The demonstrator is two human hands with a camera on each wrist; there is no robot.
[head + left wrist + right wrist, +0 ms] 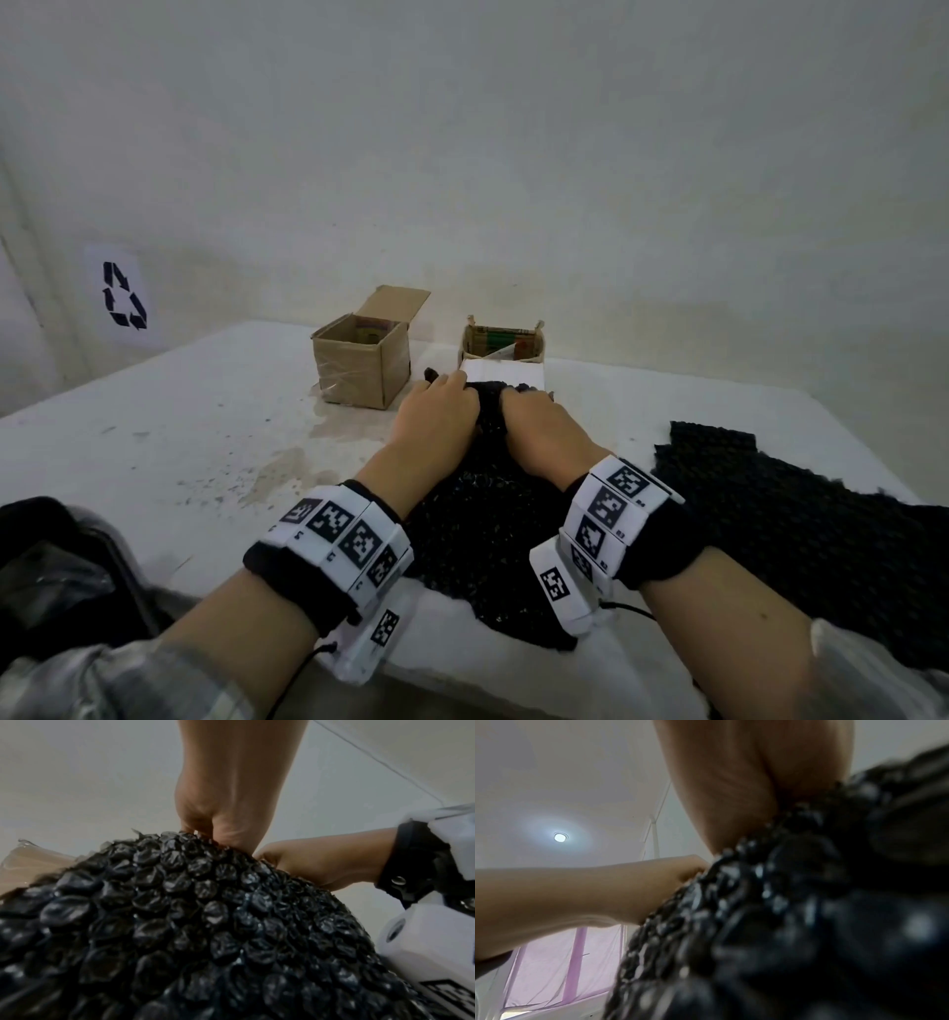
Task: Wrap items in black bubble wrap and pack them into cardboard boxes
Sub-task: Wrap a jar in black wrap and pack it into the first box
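Fingers of left hand (436,411) and right hand (539,419) curl into the bubble wrap (482,519) at frame centre, its length running toward the lower edge, open cardboard box (359,365) just upper left; left wrist view: both clamp the wrap's top edge; right wrist view: blurred, same pinch

Bare packing room: stained table (205,411), recycling sign (124,295).

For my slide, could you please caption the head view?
Both hands, left hand and right hand, grip black bubble wrap before two open cardboard boxes.
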